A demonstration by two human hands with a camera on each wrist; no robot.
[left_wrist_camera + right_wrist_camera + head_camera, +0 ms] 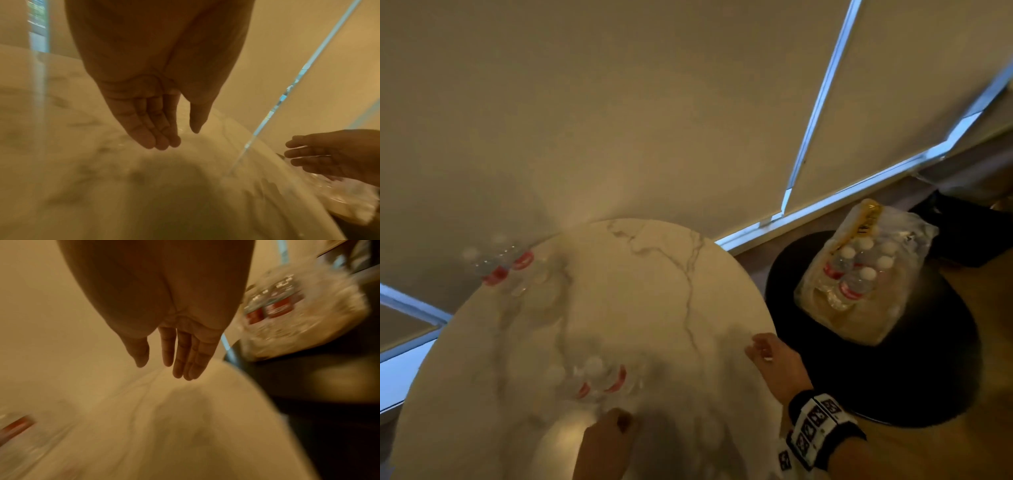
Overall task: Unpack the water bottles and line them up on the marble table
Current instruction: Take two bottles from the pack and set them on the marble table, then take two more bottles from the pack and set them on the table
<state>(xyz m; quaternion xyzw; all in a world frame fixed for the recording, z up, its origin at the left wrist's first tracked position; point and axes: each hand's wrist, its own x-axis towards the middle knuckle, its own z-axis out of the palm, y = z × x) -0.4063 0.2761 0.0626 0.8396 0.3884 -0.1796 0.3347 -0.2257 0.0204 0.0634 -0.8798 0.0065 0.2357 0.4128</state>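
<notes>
The round marble table [640, 274] fills the lower left of the head view. Clear water bottles with red labels [500, 263] stand at its far left edge, and more bottles [602, 378] stand near the front, blurred. My left hand [616, 428] hovers over the table just behind these, fingers straight and empty [164, 138]. My right hand [763, 346] is over the table's right edge, fingers straight, holding nothing [174, 366]. The torn plastic pack [859, 274] with several bottles left in it sits on a black round side table [911, 377] to the right.
Cream roller blinds [654, 102] hang behind the table, with bright gaps at the window frame. A dark object [969, 233] sits on the floor at the far right. Wooden floor [989, 342] shows beyond the black table.
</notes>
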